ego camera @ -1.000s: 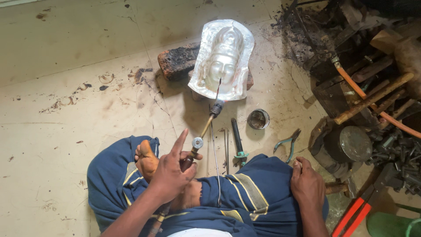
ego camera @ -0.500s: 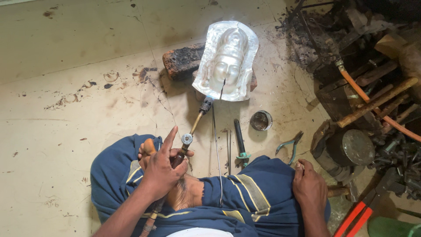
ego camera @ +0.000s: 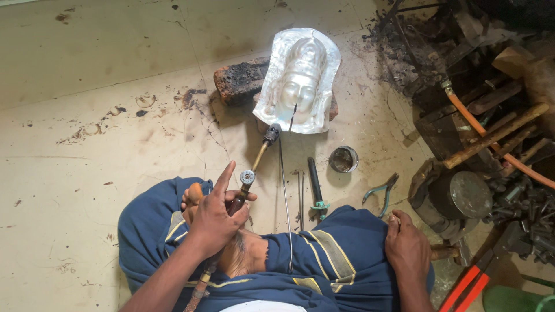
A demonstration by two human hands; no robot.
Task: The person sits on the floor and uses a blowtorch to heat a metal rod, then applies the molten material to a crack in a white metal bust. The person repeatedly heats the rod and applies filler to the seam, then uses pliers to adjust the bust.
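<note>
My left hand (ego camera: 215, 222) grips the dark handle of a brass gas torch (ego camera: 254, 164), with the index finger stretched out. The torch's nozzle points at the lower edge of a silver embossed face plate (ego camera: 300, 63), which leans on a charred brick (ego camera: 240, 81). A thin metal rod (ego camera: 285, 190) runs from my lap up to the plate. My right hand (ego camera: 407, 248) rests on my right knee, over blue striped cloth (ego camera: 324, 260), and holds nothing.
A dark punch tool (ego camera: 314, 185), a small round tin (ego camera: 343, 159) and green-handled pliers (ego camera: 378, 190) lie on the floor before my knees. At the right is a heap of wooden handles, an orange hose (ego camera: 480, 130), a round metal can (ego camera: 462, 193) and scrap.
My left hand and the torch have shifted a little to the left, so the nozzle now sits lower left of the face. The right hand has stayed on the knee.
</note>
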